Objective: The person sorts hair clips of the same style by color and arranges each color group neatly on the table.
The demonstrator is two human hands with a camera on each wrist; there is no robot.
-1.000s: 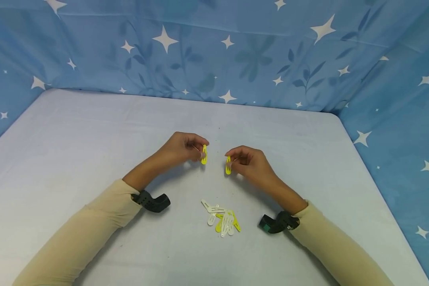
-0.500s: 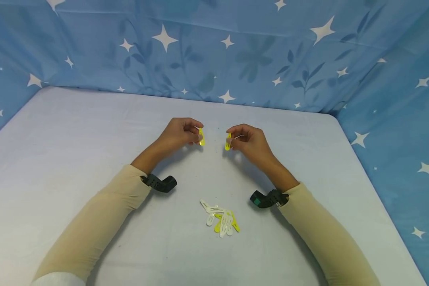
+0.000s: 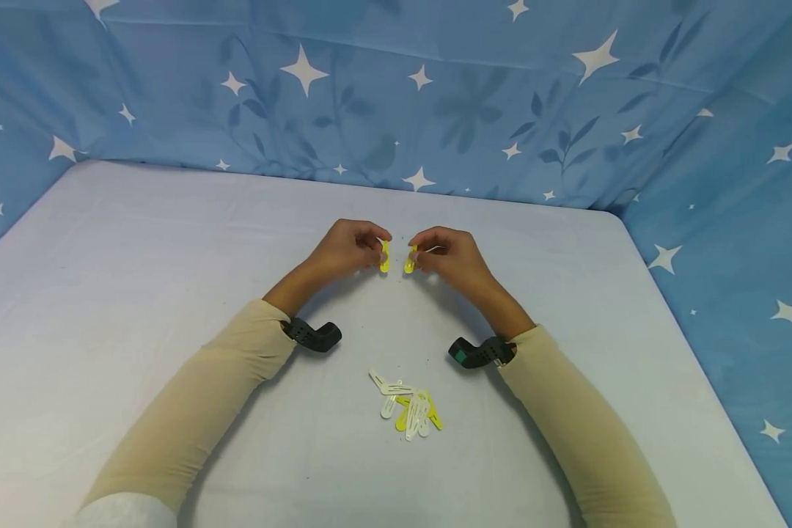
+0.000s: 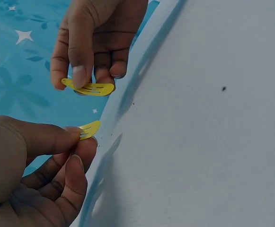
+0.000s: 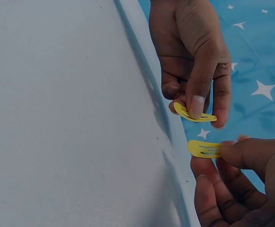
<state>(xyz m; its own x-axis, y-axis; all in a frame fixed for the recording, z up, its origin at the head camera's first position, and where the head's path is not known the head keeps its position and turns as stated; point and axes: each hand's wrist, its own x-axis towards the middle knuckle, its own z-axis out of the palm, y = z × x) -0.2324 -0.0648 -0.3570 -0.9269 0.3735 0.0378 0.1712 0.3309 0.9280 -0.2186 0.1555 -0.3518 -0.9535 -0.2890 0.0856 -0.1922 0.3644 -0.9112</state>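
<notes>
1. Here, a person's left hand (image 3: 350, 248) pinches a yellow hair clip (image 3: 385, 264) between thumb and fingers.
2. The right hand (image 3: 455, 255) grips a second yellow clip (image 3: 409, 265), close to the first but apart.
3. Both are held toward the far edge of the white table (image 3: 191, 220).
4. Farther from that edge, white and yellow clips (image 3: 418, 414) lie overlapping.

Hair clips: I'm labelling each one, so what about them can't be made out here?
Left wrist view: the narrow end of the left clip, hidden by the left hand.
Right wrist view: the narrow end of the right clip, hidden by the right hand.
Head view: parts of the clip pile, hidden where clips overlap; exact count unclear.
</notes>
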